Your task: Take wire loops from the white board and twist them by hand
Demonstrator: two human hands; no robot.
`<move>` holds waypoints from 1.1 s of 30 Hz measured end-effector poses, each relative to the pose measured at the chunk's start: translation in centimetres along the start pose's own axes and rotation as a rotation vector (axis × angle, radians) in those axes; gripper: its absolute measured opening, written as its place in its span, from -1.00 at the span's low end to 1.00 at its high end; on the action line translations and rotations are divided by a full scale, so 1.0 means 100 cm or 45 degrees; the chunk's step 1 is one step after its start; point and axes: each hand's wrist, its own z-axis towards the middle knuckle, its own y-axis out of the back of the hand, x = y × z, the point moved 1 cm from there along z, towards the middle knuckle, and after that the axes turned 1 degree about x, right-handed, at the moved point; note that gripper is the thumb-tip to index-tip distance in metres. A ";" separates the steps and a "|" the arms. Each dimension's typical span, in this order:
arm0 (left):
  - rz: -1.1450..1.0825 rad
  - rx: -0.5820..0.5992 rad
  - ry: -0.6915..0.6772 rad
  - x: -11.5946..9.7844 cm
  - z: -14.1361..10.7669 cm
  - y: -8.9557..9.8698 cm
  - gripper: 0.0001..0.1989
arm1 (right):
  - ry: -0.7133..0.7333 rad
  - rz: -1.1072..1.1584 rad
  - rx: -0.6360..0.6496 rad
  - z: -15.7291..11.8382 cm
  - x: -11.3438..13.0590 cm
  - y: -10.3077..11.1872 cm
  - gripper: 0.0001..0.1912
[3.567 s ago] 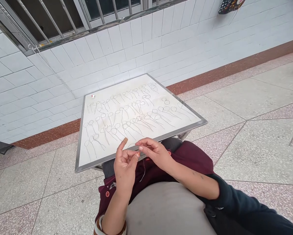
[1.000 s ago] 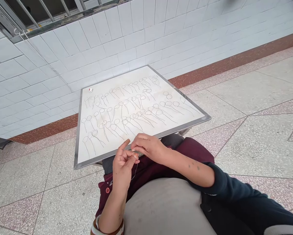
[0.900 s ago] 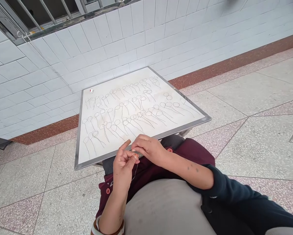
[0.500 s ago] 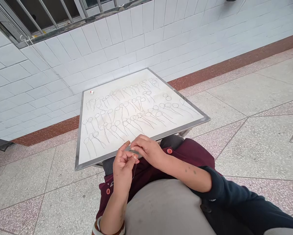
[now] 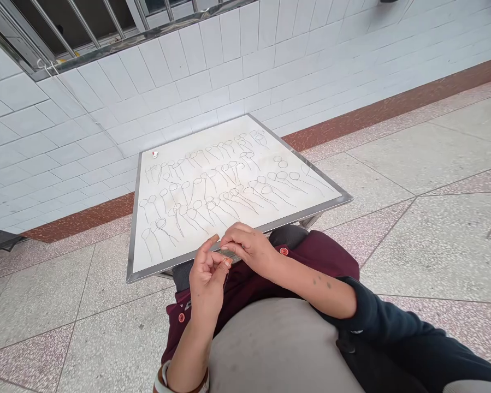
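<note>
My left hand (image 5: pixel 207 278) is held over my lap at the table's near edge, thumb and index finger pinched on a thin wire (image 5: pixel 226 282) whose loose end hangs below. Close beside it, my right hand (image 5: pixel 253 252) has its thumb and fingers pinched together, apparently on the upper part of the same wire; the grip itself is too small to see clearly. Beyond both hands, several rows of thin wire pieces (image 5: pixel 266 189), each with a round loop and a long tail, lie on the white table (image 5: pixel 179 261).
A small white and red item (image 5: pixel 155 155) sits at the table's far left corner. The table has a metal rim (image 5: pixel 245 236) and stands against a white tiled wall (image 5: pixel 212 82). A barred window (image 5: pixel 93 27) is at upper left. Speckled stone floor (image 5: pixel 118 311) surrounds the table.
Both hands stay almost in place, with only small finger movements around the wire. The view has shifted very slightly. The wire pieces on the table lie as before.
</note>
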 end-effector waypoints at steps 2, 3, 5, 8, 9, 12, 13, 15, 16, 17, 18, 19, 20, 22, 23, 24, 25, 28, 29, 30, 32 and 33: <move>-0.016 -0.017 -0.014 -0.001 -0.001 -0.001 -0.51 | -0.068 -0.008 -0.023 -0.002 0.002 -0.003 -0.87; -0.019 -0.027 -0.018 -0.001 -0.001 -0.002 -0.51 | -0.094 -0.017 -0.042 -0.004 0.003 -0.005 -0.87; -0.018 -0.044 -0.019 0.000 -0.002 -0.003 -0.51 | -0.135 -0.035 -0.088 -0.007 0.004 -0.009 -0.88; -0.022 -0.045 -0.009 0.001 -0.002 -0.005 -0.53 | -0.180 -0.028 -0.148 -0.010 0.005 -0.014 -0.87; -0.029 -0.043 -0.009 0.001 -0.002 -0.005 -0.53 | -0.188 -0.013 -0.159 -0.010 0.006 -0.015 -0.88; -0.085 -0.088 -0.024 0.001 -0.001 -0.003 -0.52 | -0.255 0.135 -0.153 -0.011 0.004 -0.016 -0.90; -0.112 -0.127 -0.034 0.001 -0.001 -0.002 -0.50 | -0.307 0.234 -0.145 -0.011 0.003 -0.016 -0.91; -0.171 -0.212 -0.046 0.001 0.000 0.001 -0.47 | -0.423 0.430 -0.123 -0.012 0.001 -0.015 -0.85; -0.201 -0.241 -0.045 0.001 0.000 0.002 -0.47 | -0.463 0.493 -0.104 -0.013 0.001 -0.015 -0.83; -0.230 -0.254 -0.041 0.001 0.000 0.003 -0.46 | -0.481 0.523 -0.076 -0.013 0.001 -0.015 -0.81; -0.257 -0.254 -0.033 0.001 0.001 0.003 -0.46 | -0.484 0.529 -0.047 -0.014 0.002 -0.015 -0.82; -0.279 -0.247 -0.026 0.001 0.001 0.003 -0.46 | -0.479 0.528 -0.023 -0.014 0.003 -0.015 -0.83; -0.294 -0.239 -0.022 0.002 0.001 0.003 -0.45 | -0.474 0.534 -0.004 -0.014 0.005 -0.015 -0.84; -0.307 -0.221 -0.021 0.002 0.001 0.002 -0.45 | -0.484 0.570 0.006 -0.014 0.007 -0.015 -0.84; -0.305 -0.213 -0.021 0.002 0.001 0.002 -0.45 | -0.504 0.589 0.004 -0.014 0.008 -0.015 -0.83; -0.298 -0.204 -0.020 0.003 0.001 0.001 -0.45 | -0.532 0.603 -0.003 -0.014 0.009 -0.015 -0.83; -0.286 -0.196 -0.022 0.003 0.001 0.001 -0.45 | -0.561 0.613 -0.012 -0.014 0.009 -0.015 -0.82; -0.230 -0.202 -0.051 0.003 -0.001 -0.002 -0.46 | -0.616 0.626 -0.056 -0.014 0.010 -0.015 -0.77; -0.213 -0.215 -0.065 0.002 -0.002 -0.002 -0.47 | -0.620 0.633 -0.075 -0.014 0.010 -0.016 -0.76; -0.201 -0.229 -0.079 0.002 -0.002 -0.003 -0.48 | -0.620 0.643 -0.090 -0.014 0.009 -0.016 -0.74; -0.197 -0.254 -0.095 0.002 -0.003 -0.004 -0.49 | -0.606 0.675 -0.111 -0.015 0.008 -0.016 -0.72; -0.204 -0.271 -0.102 0.001 -0.002 -0.005 -0.49 | -0.598 0.692 -0.118 -0.015 0.007 -0.017 -0.71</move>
